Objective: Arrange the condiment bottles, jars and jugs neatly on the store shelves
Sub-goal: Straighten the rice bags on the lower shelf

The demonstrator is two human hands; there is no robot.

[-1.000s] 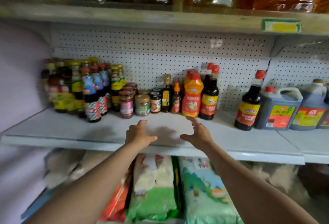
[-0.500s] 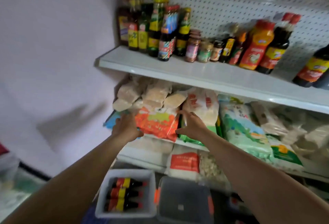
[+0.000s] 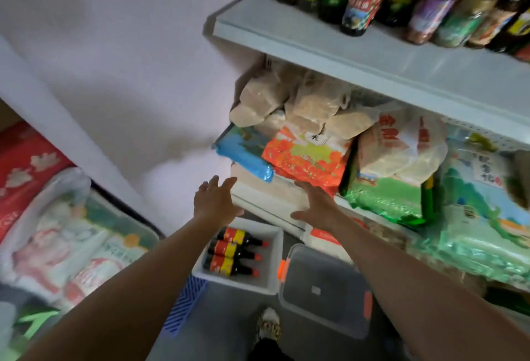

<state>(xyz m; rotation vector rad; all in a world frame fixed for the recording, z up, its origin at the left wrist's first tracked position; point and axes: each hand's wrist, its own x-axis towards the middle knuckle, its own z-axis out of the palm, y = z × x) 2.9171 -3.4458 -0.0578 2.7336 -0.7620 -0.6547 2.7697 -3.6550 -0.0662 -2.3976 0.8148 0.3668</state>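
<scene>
Both my hands, left (image 3: 215, 203) and right (image 3: 317, 208), empty and spread above the bin's (image 3: 272, 260) bottles (image 3: 233, 254); a hasty grab could drop one

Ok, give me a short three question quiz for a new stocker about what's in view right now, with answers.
1. How many bottles lie in the white bin on the floor?
2. True or false: the left hand is holding a bottle.
3. The grey lidded box sits on which side of the white bin: A) left, B) right?

Key: 1) three. 2) false; both the left hand and right hand have spread, empty fingers. 3) B.
</scene>
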